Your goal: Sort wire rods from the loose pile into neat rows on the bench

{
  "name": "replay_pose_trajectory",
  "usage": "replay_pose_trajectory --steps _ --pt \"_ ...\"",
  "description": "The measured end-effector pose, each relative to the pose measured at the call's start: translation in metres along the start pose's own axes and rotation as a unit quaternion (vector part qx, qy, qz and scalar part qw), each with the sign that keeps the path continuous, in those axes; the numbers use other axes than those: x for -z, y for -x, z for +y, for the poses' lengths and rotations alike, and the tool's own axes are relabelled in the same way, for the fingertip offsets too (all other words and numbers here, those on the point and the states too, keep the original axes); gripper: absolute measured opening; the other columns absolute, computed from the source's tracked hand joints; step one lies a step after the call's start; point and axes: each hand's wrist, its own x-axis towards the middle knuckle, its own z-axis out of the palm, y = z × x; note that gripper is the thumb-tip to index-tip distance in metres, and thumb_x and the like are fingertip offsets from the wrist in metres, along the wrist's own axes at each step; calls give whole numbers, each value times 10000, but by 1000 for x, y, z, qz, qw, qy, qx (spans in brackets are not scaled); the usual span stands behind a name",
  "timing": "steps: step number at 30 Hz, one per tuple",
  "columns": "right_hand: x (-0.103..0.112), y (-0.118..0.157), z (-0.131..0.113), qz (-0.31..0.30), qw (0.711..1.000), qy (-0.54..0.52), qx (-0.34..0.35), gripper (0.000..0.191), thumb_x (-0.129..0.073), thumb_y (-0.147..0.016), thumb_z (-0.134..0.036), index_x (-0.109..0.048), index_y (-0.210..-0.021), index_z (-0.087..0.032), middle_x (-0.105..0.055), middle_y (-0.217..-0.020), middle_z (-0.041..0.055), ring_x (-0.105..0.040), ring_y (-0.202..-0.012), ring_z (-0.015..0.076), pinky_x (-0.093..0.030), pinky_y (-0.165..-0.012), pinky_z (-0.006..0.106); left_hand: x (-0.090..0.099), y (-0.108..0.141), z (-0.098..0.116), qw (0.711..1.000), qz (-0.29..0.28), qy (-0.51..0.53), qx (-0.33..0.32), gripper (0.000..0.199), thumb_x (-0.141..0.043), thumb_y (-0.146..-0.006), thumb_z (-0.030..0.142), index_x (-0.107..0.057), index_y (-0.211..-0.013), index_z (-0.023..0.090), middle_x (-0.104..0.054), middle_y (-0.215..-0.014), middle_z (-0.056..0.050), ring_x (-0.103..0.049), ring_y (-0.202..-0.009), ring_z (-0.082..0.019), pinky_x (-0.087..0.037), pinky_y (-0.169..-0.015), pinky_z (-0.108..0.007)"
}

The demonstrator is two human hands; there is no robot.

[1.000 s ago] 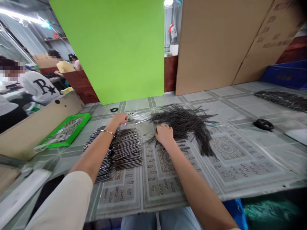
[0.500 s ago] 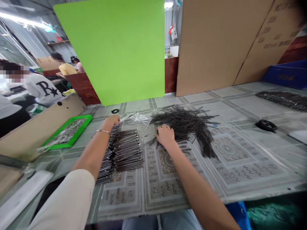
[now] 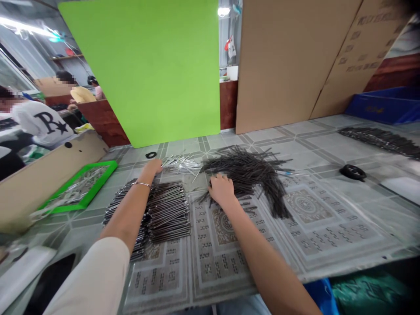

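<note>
My left hand is closed at the left end of a loose pile of thin silver rods. Its fingertips point away from me, and what they pinch is hidden. My right hand rests at the near left edge of a heap of thin black sticks, with fingers curled downward. A few black sticks show beside its thumb, but whether they are gripped is unclear. Below my left hand lie neat stacks of dark rods with shiny ends, partly covered by my left forearm.
A green-rimmed tray of small pale pieces stands left. A black tape roll, more dark rods and a blue bin are right. Green and cardboard panels close off the back. Co-workers sit far left.
The view has turned slightly, so the table contents appear shifted left. Both hands stay near the same piles, my left hand among the silver rods and my right by the black sticks.
</note>
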Motion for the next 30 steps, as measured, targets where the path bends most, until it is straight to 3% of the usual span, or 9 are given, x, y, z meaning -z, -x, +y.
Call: replay_pose_trajectory --steps 11,15,18,20,23,26,28,30 --pt "-3 -2 2 17 1000 -19 12 273 -449 -830 -264 -604 -1038 -180 -556 -1093 119 -468 -1025 248 -363 -815 358 10 0 24 997 27 74 -21 223 -548 -779 281 -665 -919 153 -661 -1039 -126 -599 -971 -234 -445 -792 -266" --pt "1 1 2 35 991 -33 124 298 -468 -821 -277 -595 -1088 -241 -514 -1165 81 -391 -1082 242 -321 -865 363 22 10 21 990 36 133 11 198 -601 -781 310 -643 -885 148 -665 -964 -93 -602 -928 -214 -452 -800 -310" --pt "2 3 0 -3 979 -42 200 302 -474 -828 -275 -598 -1103 -267 -533 -1163 56 -379 -1080 232 -294 -880 367 38 20 18 979 59 194 18 262 -542 -838 343 -591 -965 119 -618 -983 -66 -587 -894 -178 -474 -801 -374" --pt "2 3 -3 -31 974 -40 219 265 -484 -834 -271 -629 -1055 -261 -563 -1129 53 -394 -1065 228 -281 -882 369 49 29 22 964 80 253 6 247 -492 -871 302 -569 -997 104 -612 -959 -64 -582 -836 -151 -483 -767 -346" --pt "1 4 -5 -48 969 -40 240 209 -515 -831 -267 -666 -971 -233 -587 -1103 64 -417 -1058 229 -276 -880 365 59 49 36 931 112 346 -23 254 -355 -899 177 -544 -1047 95 -621 -841 -60 -569 -691 -104 -471 -657 -251" --pt "2 6 -7 -63 957 -59 277 181 -569 -802 -283 -677 -938 -231 -601 -1088 60 -449 -1054 231 -294 -876 355 59 80 57 885 150 436 -57 298 -292 -880 155 -525 -1065 149 -568 -743 -10 -530 -588 -73 -442 -557 -193" --pt "3 7 -7 -80 948 -72 300 182 -608 -772 -301 -679 -928 -241 -608 -1083 48 -469 -1055 234 -307 -875 347 52 106 71 800 176 567 -83 257 -327 -843 162 -547 -975 151 -505 -673 11 -474 -508 -68 -407 -495 -190" --pt "3 8 -6 -95 941 -84 313 185 -643 -741 -307 -686 -908 -239 -613 -1076 42 -487 -1047 235 -324 -864 329 41 132 81 746 185 630 -108 220 -354 -825 180 -546 -928 159 -450 -619 32 -426 -458 -70 -367 -453 -191"
